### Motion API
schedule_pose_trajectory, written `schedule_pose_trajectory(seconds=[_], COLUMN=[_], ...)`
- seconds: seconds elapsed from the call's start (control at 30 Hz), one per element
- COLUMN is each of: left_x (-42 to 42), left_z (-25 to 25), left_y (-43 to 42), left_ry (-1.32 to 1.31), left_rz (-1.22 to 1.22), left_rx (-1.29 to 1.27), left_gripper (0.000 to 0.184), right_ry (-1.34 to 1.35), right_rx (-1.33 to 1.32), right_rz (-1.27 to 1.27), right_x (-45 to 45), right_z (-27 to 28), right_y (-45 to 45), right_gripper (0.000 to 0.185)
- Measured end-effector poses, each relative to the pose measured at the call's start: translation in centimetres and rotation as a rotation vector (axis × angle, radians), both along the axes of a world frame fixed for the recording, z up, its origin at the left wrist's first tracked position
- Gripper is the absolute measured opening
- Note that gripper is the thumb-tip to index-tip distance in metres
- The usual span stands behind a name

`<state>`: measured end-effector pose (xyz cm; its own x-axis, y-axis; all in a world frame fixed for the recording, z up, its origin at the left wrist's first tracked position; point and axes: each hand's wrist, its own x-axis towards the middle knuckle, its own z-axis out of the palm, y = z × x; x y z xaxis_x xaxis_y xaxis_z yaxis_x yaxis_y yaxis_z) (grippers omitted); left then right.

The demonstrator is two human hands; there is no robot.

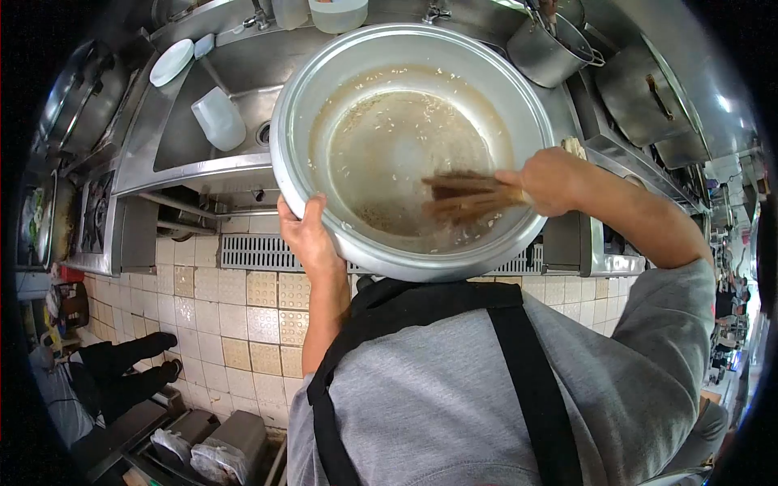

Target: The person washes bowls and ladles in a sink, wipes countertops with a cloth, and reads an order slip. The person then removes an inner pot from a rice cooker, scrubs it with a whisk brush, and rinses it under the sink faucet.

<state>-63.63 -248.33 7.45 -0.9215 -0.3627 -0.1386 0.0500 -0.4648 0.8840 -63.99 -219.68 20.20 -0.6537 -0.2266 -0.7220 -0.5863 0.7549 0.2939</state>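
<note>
A large silver metal pot [293, 121] is tilted toward me over the front of the sink, its inside wet and brownish with scattered rice grains. My left hand [306, 235] holds the pot by its left rim, thumb over the edge. On the right, my right hand [555, 182] is closed around the handle end of a brown bamboo brush [463, 198]. The bristles are blurred by motion against the inner bottom of the pot. Part of the brush handle is hidden inside my fist.
A white plastic jug [219, 119] lies in the steel sink [180, 139] on the left, with a white plate [172, 62] at the sink's edge. A tall steel pot [551, 53] stands back right. At lower left is another person [97, 377] on the tiled floor [243, 324].
</note>
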Motion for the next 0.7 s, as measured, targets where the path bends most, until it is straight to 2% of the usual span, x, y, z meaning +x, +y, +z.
schedule_pose_trajectory(seconds=[0.1,0.17,0.23,0.33,0.4,0.5,0.6,0.7], left_x=[-0.3,-0.4,-0.5,-0.9,-1.4,-1.5,-1.1,-1.3], left_z=[-0.8,-1.6,-1.1,-0.6,-0.7,-1.0,-1.5,-1.8], left_y=[-0.4,-1.1,-1.0,-0.9,-0.8,-1.0,-1.1,-1.2], left_ry=[0.006,0.023,-0.001,-0.012,0.016,0.037,0.042,0.056], left_rz=[-0.042,-0.088,-0.072,-0.082,-0.098,-0.097,-0.077,-0.076], left_rx=[0.013,0.005,-0.043,-0.025,0.017,0.004,0.016,0.032], left_gripper=[0.031,0.033,0.035,0.039,0.039,0.037,0.036,0.035], right_ry=[0.009,0.252,0.229,0.251,0.178,0.211,0.421,0.471], right_rx=[0.03,0.049,-0.09,-0.291,-0.359,-0.255,-0.164,0.084], right_rz=[-0.062,-0.198,-0.289,-0.387,-0.344,-0.089,-0.212,-0.153], right_x=[-2.4,-6.3,-10.8,-11.3,-10.7,-9.6,-14.1,-13.8], right_z=[1.0,-0.7,-3.9,-6.1,-7.1,-7.5,-9.0,-7.5], right_y=[1.1,4.1,5.1,-1.6,-6.5,-9.4,-4.6,-3.6], right_gripper=[0.068,0.069,0.07,0.07,0.068,0.067,0.061,0.071])
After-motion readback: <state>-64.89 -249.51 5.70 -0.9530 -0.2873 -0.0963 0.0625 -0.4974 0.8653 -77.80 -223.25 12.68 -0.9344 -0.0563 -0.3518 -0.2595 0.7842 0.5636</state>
